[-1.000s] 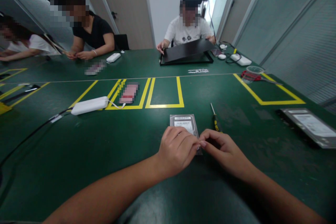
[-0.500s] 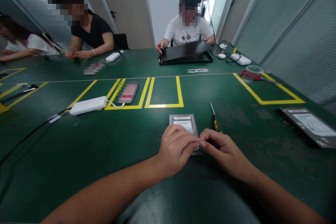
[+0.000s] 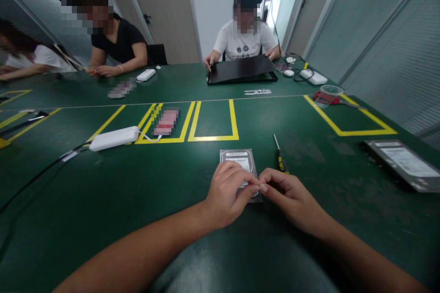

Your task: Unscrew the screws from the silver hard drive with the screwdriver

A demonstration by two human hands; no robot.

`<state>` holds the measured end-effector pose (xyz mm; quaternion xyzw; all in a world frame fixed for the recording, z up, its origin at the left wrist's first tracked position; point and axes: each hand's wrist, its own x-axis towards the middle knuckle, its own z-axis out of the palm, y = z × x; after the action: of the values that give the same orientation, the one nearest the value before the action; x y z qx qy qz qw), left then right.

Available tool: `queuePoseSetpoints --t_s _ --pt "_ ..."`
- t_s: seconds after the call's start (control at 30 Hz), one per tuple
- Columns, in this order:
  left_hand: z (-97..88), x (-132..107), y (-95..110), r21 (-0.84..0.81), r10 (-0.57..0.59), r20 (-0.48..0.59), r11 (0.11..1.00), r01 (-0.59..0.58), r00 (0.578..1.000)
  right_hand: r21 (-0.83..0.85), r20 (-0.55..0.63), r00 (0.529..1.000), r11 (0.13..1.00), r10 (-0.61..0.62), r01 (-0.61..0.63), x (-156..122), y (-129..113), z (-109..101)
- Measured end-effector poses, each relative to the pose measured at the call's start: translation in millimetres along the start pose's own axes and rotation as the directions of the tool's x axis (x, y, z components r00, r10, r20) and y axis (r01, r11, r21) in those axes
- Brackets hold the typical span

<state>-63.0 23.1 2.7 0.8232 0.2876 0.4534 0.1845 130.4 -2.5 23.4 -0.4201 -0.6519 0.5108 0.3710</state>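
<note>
A small hard drive (image 3: 237,154) with a white label lies on the green table, partly covered by my left hand (image 3: 228,192). My left thumb and index finger are pinched together above the drive's near right corner. There they meet the fingertips of my right hand (image 3: 292,197), also in a pinch. Whatever sits between the fingertips is too small to make out. Just beyond my right hand lies a screwdriver (image 3: 280,155) with a black and yellow handle, its shaft pointing away from me.
A larger hard drive (image 3: 405,165) lies at the right. Left of centre, a white power strip (image 3: 115,138) connects to a phone (image 3: 167,122). Yellow tape (image 3: 213,138) marks areas on the table. Across it, a person (image 3: 245,39) handles a black flat panel (image 3: 242,71); others sit further left.
My fingertips have shifted slightly and remain pinched together. Across the table, the tilted black panel has come down a little. The whole view has moved a touch.
</note>
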Motion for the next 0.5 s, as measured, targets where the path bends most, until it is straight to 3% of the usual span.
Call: queuePoseSetpoints --t_s 0.33,0.5 --pt "-3.2 6.7 -1.8 0.004 0.054 0.092 0.998 -0.055 0.994 -0.021 -0.031 0.999 0.999 0.03 -0.031 -2.3 1.1 0.6" --pt "-12.2 15.4 -6.0 0.044 0.061 0.176 0.997 -0.07 0.983 -0.222 -0.119 0.992 0.975 -0.043 0.015 -2.5 2.8 -9.2"
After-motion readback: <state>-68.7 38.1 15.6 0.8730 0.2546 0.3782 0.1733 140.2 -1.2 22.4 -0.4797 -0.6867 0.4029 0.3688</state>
